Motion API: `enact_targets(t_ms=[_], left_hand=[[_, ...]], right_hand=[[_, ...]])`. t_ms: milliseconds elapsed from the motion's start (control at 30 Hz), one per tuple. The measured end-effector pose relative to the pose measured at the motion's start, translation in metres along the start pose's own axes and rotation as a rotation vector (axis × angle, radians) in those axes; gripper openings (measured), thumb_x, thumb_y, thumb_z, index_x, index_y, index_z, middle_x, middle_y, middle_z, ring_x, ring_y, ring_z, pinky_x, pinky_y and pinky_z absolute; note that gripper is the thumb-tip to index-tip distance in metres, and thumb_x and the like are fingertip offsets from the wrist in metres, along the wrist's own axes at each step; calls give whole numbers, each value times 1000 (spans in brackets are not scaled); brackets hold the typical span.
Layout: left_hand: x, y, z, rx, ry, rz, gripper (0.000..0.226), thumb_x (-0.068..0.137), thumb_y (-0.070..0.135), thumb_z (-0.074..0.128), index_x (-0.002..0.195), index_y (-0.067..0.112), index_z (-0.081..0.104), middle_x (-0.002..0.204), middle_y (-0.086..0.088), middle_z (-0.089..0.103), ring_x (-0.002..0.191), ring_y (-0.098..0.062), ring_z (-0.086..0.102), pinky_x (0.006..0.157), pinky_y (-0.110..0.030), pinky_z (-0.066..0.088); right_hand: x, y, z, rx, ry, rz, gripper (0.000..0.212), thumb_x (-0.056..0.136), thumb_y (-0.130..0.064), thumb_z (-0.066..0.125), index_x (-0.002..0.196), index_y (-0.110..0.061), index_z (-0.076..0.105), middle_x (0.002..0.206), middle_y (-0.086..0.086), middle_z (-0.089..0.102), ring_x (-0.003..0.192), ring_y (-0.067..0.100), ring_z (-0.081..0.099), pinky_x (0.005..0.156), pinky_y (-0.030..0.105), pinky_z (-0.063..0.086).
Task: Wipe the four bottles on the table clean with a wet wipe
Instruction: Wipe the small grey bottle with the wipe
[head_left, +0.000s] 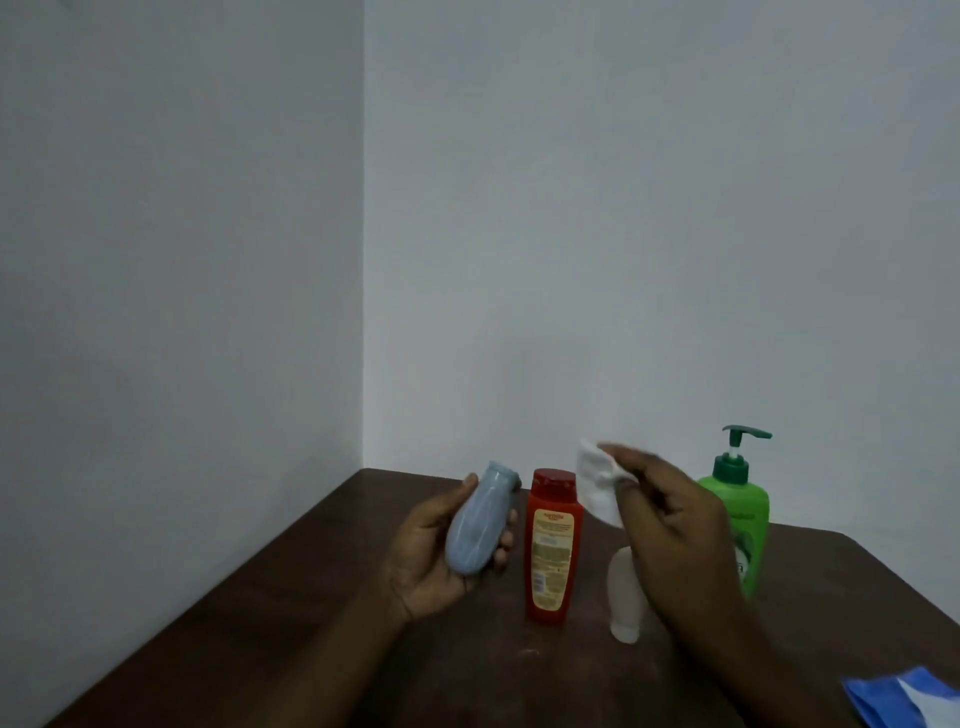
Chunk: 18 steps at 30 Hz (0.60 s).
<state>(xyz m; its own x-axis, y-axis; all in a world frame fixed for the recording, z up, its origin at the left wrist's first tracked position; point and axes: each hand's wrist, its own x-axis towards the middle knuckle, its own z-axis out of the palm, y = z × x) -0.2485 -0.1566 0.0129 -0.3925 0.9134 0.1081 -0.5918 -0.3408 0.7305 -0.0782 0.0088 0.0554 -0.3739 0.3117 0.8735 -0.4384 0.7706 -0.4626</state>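
Left hand (436, 545) is wrapped around the grey-blue bottle (475, 522), tilted toward 1 o'clock. Right hand (675, 540) pinches the wet wipe (597, 483) at the bottle's 3 o'clock, not touching.

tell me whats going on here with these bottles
A person is set to wipe bottles. Their left grip holds a grey-blue bottle lifted off the brown table, while the right grip pinches a white wet wipe, held apart from that bottle. A red bottle and a green pump bottle stand upright on the table. A pale tube bottle seems to stand cap down behind the right grip. A blue wipe pack lies at the near right edge.
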Motion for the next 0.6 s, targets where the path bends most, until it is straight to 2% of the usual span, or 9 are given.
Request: enact_targets(t_ms=[67,133,200,233,267,333,433,533,600], left_hand=[[2,-12,2,-42,30,-27,55,88,31,79,132,2,64,100,-20,62,75,-28,63,60,-37,58],[3,-19,4,-49,65,-19,41,92,32,72,118,1,73,96,-18,62,71,-26,61,56,-34,55],[1,-23,10,-30,83,-7,41,91,38,64,108,3,78,93,-16,63,70,-24,59,57,-32,52],[1,-25,13,-19,94,-1,42,92,40,61,106,4,78,91,-15,63,70,-24,59,57,-32,51],[2,-26,15,-13,104,5,43,92,40,60,106,4,78,90,-14,64,70,-24,59,56,-31,50],[5,-32,17,-6,133,10,43,90,40,61,107,4,77,89,-14,63,70,-24,59,54,-31,48],[9,-42,20,38,176,-1,40,87,39,64,102,4,76,87,-14,62,67,-23,58,47,-27,47],[9,-50,29,32,177,-20,34,83,35,64,88,4,78,80,-13,62,61,-23,56,40,-25,45],[9,-51,31,36,186,-19,34,83,36,62,81,7,80,77,-10,64,60,-21,57,40,-24,43]], right_hand=[[4,-4,12,67,87,43,49,99,1,54,117,-42,65,112,-28,72,98,-7,67,80,7,50],[-4,2,22,55,140,40,48,100,-2,56,123,-44,63,105,-18,76,86,-5,68,74,6,50],[-22,15,30,-13,133,23,44,101,-9,58,132,-40,63,94,-6,77,71,-1,66,63,14,53],[-31,21,33,-58,107,-13,40,103,-13,57,136,-35,62,95,-6,77,71,1,68,63,21,55],[-39,26,33,-111,64,-70,40,103,-18,55,140,-30,60,102,-6,77,78,2,70,67,27,57],[-50,35,34,-208,-20,-212,43,100,-17,54,142,-15,58,128,-2,71,108,6,71,85,36,59],[-55,41,35,-324,-101,-317,50,89,0,62,139,-1,59,144,10,59,134,20,58,100,53,54],[-54,41,38,-397,-151,-373,48,91,1,53,138,-4,60,149,9,54,144,11,44,118,32,38],[-56,44,44,-418,-218,-411,46,93,-3,47,137,-2,61,149,11,53,145,18,43,122,28,29]])
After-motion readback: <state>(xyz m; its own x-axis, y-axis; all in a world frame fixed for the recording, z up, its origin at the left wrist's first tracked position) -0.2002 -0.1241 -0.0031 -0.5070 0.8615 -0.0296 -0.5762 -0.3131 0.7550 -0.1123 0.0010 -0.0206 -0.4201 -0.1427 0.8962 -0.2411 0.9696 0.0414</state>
